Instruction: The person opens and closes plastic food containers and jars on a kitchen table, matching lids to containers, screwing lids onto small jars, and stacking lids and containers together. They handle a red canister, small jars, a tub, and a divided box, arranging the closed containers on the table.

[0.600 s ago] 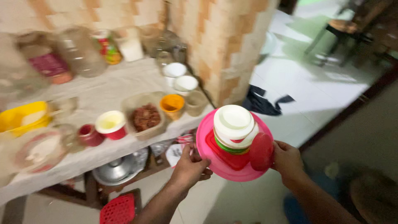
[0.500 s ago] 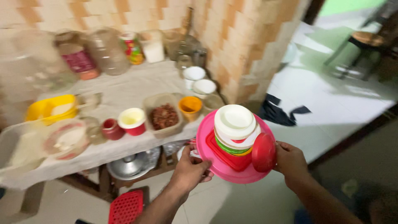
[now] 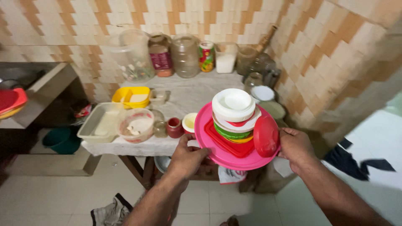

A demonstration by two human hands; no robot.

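Since the earlier frames, the view has swung left and pulled back: the cloth-covered surface [image 3: 184, 100] now sits centred behind the load, a dark sink counter [image 3: 42, 83] has entered at the left edge, and the pink plate [image 3: 217, 157] has remained level between both hands. Left hand [image 3: 186, 159] grips the plate's left rim, thumb on top and fingers curled beneath. Right hand [image 3: 295, 148] grips the right rim the same way, fingers closed under the edge. On the plate rests a flat red square lid [image 3: 224, 144]; on that stands a stack of bowls [image 3: 233, 121], white on top with red, green and yellow rims showing below. A round red lid [image 3: 266, 136] leans at the plate's right side, touching the stack. The plate is held in the air in front of the surface's near edge, above the tiled floor [image 3: 54, 192]. Behind it on the surface are a yellow container [image 3: 130, 96], a clear rectangular tub [image 3: 98, 123], a pink-rimmed bowl [image 3: 136, 124], a small red cup [image 3: 174, 127] and a row of jars [image 3: 184, 54] along the tiled wall.
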